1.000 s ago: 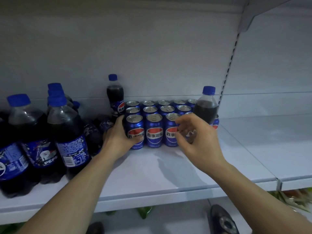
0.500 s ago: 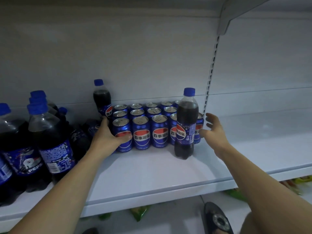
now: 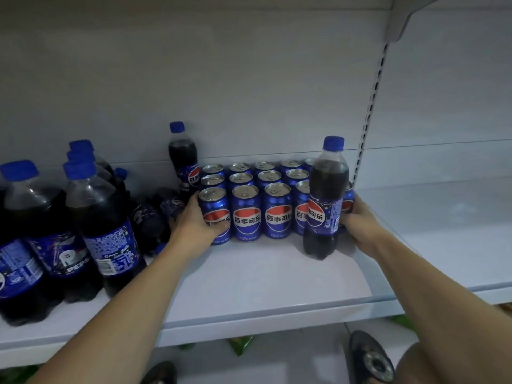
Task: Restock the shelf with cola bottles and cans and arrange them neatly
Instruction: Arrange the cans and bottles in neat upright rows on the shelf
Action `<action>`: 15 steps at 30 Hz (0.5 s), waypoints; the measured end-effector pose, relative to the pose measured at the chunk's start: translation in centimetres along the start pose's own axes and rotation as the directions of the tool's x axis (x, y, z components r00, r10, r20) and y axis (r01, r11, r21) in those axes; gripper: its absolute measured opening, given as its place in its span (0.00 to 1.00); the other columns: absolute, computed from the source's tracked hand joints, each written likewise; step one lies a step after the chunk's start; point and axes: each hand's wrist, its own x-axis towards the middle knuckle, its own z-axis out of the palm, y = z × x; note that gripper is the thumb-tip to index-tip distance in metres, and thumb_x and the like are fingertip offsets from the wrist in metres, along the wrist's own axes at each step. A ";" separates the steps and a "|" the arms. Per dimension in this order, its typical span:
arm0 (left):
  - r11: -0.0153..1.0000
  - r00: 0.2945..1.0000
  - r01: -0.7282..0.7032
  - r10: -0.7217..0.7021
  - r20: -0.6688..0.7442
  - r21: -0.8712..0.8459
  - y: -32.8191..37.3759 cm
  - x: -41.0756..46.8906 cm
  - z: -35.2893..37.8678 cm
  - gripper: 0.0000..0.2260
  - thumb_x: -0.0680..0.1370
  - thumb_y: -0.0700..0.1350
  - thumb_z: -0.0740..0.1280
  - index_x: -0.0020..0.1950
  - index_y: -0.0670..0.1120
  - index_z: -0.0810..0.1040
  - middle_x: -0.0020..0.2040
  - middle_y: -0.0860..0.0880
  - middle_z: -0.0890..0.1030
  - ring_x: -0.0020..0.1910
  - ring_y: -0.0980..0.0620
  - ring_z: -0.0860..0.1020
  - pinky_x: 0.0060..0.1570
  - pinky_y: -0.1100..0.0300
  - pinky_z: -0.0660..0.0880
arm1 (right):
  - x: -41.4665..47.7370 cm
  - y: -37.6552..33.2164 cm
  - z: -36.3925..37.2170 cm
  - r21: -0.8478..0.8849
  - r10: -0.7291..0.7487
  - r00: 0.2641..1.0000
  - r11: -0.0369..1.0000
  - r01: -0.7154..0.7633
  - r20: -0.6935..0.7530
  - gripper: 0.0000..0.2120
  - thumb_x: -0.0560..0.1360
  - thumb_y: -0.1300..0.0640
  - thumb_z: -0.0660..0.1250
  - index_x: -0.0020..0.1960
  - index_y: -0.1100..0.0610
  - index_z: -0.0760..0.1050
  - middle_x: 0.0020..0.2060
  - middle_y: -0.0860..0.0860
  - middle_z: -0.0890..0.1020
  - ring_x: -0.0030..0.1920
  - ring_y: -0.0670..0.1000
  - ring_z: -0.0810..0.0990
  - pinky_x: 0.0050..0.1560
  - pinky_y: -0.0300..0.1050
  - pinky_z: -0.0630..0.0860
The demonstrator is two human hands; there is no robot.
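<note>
Left hand (image 3: 194, 227), right hand (image 3: 361, 224) flank three can rows (image 3: 277, 214).

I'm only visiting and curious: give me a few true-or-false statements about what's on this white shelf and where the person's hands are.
1. The left hand holds the front-left blue cola can, thumb across its label. True.
2. The small plastic cola bottle with a blue cap in front of the cans lies on its side. False: it stands upright.
3. The right hand is at the right end of the block of blue cans. True.
4. The cans are stacked two layers high. False: they form one layer, in rows.
5. The large dark cola bottles stand right of the cans. False: they stand to the left.
</note>
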 end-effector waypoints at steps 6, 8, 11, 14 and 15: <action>1.000 0.999 0.021 -0.021 0.025 0.024 0.2 -0.1 -0.4 0.43 0.55 0.66 0.72 0.69 0.63 0.65 0.62 0.56 0.80 0.64 0.46 0.77 0.67 0.42 0.71 | 0.2 0.3 0.4 -0.024 -0.004 1.000 1.000 0.003 -0.023 0.25 0.72 0.71 0.72 0.65 0.53 0.74 0.52 0.54 0.85 0.52 0.55 0.83 0.52 0.52 0.80; 1.000 0.999 0.016 -0.016 0.034 0.020 0.2 -0.1 -0.5 0.43 0.55 0.67 0.72 0.69 0.64 0.63 0.63 0.56 0.80 0.65 0.45 0.77 0.68 0.40 0.70 | 0.2 0.4 0.4 -0.026 0.000 1.000 1.000 -0.001 -0.028 0.25 0.72 0.70 0.72 0.65 0.53 0.73 0.52 0.53 0.85 0.52 0.55 0.83 0.51 0.51 0.80; 1.000 0.999 0.011 -0.012 0.036 0.010 0.3 0.0 -0.7 0.50 0.55 0.67 0.74 0.74 0.64 0.59 0.67 0.55 0.78 0.67 0.45 0.76 0.69 0.40 0.70 | 0.2 0.3 0.6 -0.025 -0.011 0.998 1.000 0.009 -0.057 0.25 0.72 0.69 0.73 0.65 0.53 0.73 0.53 0.54 0.84 0.53 0.54 0.83 0.51 0.50 0.80; 1.000 1.000 0.001 -0.001 0.015 -0.013 0.6 -0.1 -1.0 0.52 0.56 0.66 0.76 0.76 0.64 0.56 0.68 0.56 0.77 0.67 0.47 0.76 0.68 0.41 0.71 | -0.1 0.0 0.7 -0.020 -0.055 0.993 0.998 0.053 -0.100 0.33 0.72 0.69 0.74 0.71 0.50 0.67 0.54 0.50 0.82 0.54 0.52 0.82 0.49 0.49 0.81; 1.000 1.000 -0.014 0.014 -0.002 -0.025 0.8 -0.1 -1.2 0.51 0.57 0.65 0.76 0.76 0.64 0.56 0.69 0.56 0.76 0.67 0.48 0.76 0.67 0.42 0.72 | -0.4 -0.1 0.6 -0.030 -0.070 0.992 0.997 0.067 -0.108 0.36 0.72 0.69 0.74 0.73 0.49 0.65 0.56 0.50 0.81 0.55 0.50 0.81 0.52 0.51 0.81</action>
